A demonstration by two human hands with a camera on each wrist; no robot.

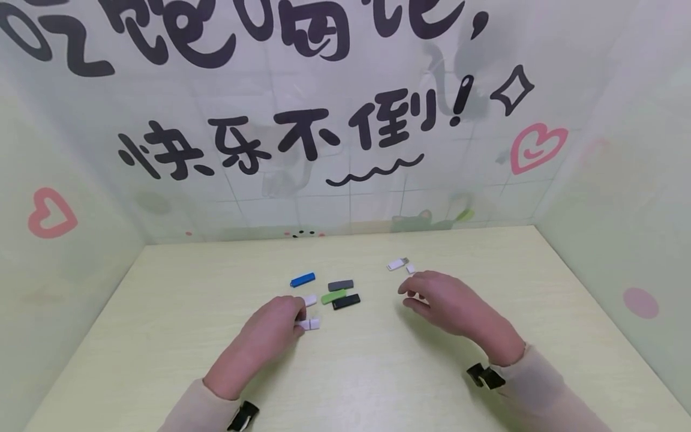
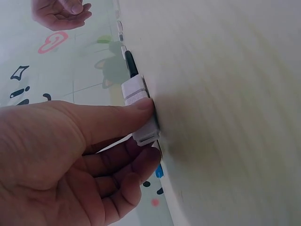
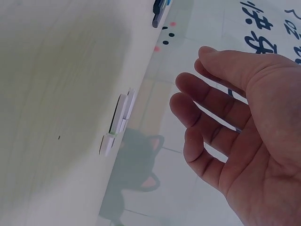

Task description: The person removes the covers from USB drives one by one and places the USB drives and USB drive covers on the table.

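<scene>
My left hand (image 1: 275, 324) pinches a capped white USB stick (image 1: 309, 324) between thumb and fingers, close over the table. In the left wrist view, the thumb lies across this white USB stick (image 2: 135, 87). Just behind that hand is a second white stick (image 1: 310, 299), partly hidden by the fingers. My right hand (image 1: 450, 303) hovers with loosely bent fingers and holds nothing. Beyond its fingertips lie a white USB stick (image 1: 396, 264) with its metal plug bare and a small white cap (image 1: 410, 269). The right wrist view shows the right hand (image 3: 249, 122) apart from the table.
Between the hands lie a grey stick (image 1: 341, 285), a green stick (image 1: 333, 296) and a black stick (image 1: 346, 302), the green touching the black. A blue stick (image 1: 303, 279) lies farther back. Printed walls (image 1: 345, 207) border the pale table (image 1: 356, 378) at the back and both sides.
</scene>
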